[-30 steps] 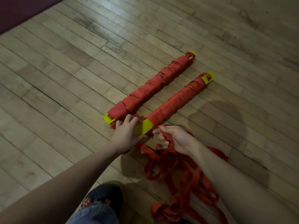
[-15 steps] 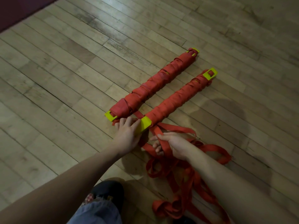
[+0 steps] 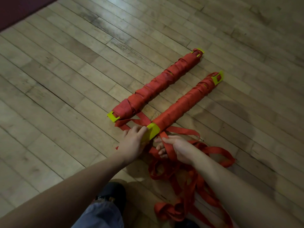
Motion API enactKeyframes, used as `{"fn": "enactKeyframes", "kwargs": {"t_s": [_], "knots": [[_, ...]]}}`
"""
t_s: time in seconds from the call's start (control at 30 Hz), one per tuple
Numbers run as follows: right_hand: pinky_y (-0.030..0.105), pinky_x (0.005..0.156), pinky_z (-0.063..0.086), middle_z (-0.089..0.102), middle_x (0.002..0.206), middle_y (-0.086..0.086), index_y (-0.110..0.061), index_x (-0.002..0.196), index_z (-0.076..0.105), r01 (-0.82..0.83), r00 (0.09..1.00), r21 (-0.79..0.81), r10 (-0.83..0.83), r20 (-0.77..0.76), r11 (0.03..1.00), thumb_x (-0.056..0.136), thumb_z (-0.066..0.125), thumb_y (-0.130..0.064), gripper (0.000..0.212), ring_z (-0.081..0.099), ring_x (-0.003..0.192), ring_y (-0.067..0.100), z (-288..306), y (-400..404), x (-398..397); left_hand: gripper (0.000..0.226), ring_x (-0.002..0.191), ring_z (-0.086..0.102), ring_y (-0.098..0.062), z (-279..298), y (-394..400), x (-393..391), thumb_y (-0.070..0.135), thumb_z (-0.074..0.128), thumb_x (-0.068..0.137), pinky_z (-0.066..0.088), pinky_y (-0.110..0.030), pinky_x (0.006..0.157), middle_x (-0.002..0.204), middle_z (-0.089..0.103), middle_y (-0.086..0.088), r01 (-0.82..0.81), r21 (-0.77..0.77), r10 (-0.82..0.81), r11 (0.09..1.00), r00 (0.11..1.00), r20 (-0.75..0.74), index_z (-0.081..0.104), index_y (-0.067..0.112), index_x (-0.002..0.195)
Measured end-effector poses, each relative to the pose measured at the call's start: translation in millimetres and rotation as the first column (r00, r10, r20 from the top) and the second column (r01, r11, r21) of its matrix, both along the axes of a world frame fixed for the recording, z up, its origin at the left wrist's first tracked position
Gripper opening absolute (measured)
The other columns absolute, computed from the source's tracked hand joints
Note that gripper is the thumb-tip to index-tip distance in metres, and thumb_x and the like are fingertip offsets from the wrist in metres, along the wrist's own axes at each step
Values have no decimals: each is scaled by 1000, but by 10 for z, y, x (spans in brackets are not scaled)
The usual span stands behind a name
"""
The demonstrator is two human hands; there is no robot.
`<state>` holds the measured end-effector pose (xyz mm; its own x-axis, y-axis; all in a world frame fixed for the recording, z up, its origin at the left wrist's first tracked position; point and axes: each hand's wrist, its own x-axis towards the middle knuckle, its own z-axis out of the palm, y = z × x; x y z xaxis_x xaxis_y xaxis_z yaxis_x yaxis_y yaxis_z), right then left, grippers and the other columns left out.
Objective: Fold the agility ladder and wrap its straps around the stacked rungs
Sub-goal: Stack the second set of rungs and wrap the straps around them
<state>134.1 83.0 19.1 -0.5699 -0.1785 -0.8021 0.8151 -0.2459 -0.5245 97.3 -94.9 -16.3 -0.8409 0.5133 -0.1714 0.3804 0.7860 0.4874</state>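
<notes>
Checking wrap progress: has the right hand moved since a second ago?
Yes. The right hand drew back from the yellow rung end toward the person, strap in its grip.

Worn light wood plank floor (image 3: pixel 69 83), glare patch far centre; dark maroon strip (image 3: pixel 19 9) far left, possibly a mat.

Bare forearms (image 3: pixel 92 176), blue jeans (image 3: pixel 102 216), dark shoe (image 3: pixel 113 191)

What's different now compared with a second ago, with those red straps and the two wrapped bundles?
The right hand has drawn its red strap back from the yellow end of the near bundle, so the strap now runs flat across the palm, and loose strap has spread out to the right. The left hand still steadies that yellow end. The far bundle has not moved.
</notes>
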Motion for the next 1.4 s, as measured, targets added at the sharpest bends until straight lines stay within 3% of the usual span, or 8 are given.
{"fn": "enactKeyframes", "kwargs": {"t_s": [0.2,0.3,0.4,0.67,0.8,1.03,1.2,1.4], "knots": [[26,57,56,69,68,12,3,93,59,-134,985,-47,139,104,990,101,35,-13,30,68,58,20,37,145,63,42,112,55,-31,-44,-13,177,39,47,89,40,-42,93,126,55,-14,220,-4,-219,976,973,-74,35,30,128],[31,72,56,73,82,14,3,99,61,-191,973,-137,206,102,972,100,33,-19,36,71,75,22,113,246,69,54,122,51,-23,-7,35,223,29,54,92,35,-34,101,134,53,-7,60,85,-63,995,997,34,35,19,141],[33,77,58,72,93,17,4,106,61,-208,973,-237,226,48,949,95,37,-25,39,71,85,23,197,279,33,47,112,58,-25,40,11,80,26,56,89,44,-41,95,122,61,-9,-75,167,63,983,995,75,47,12,133],[40,78,57,72,94,19,-3,93,73,-216,976,-413,185,-114,885,90,43,-23,37,71,82,25,315,268,-140,51,111,60,-23,151,89,-424,11,70,83,43,-30,95,118,65,-10,-297,274,276,915,954,113,54,10,131],[38,71,58,72,87,18,0,93,68,-123,992,-332,101,-81,935,88,44,-23,34,71,74,24,228,267,-171,51,111,57,-30,64,117,-504,13,71,80,43,-41,94,123,63,-8,-210,177,210,962,978,16,57,13,129],[34,65,58,72,79,15,2,98,60,-82,996,-198,88,21,977,99,35,-20,34,71,67,22,98,258,-103,42,106,50,-33,-27,94,-230,27,65,85,35,-40,81,123,57,-5,-65,85,73,994,992,-99,60,21,126],[28,53,57,68,62,13,4,85,60,-77,997,3,77,-5,997,98,43,-13,27,66,50,20,81,244,-46,42,96,54,-28,-43,49,-49,32,42,83,49,-38,71,112,62,-5,281,-44,-281,959,910,-305,64,23,118],[26,47,54,66,61,12,5,88,61,-117,993,48,118,-16,992,96,48,-5,18,63,46,17,93,251,30,44,92,55,-39,-1,137,-105,32,46,89,46,-43,74,112,57,-18,11,-21,-14,1000,992,-124,56,6,123]]}}
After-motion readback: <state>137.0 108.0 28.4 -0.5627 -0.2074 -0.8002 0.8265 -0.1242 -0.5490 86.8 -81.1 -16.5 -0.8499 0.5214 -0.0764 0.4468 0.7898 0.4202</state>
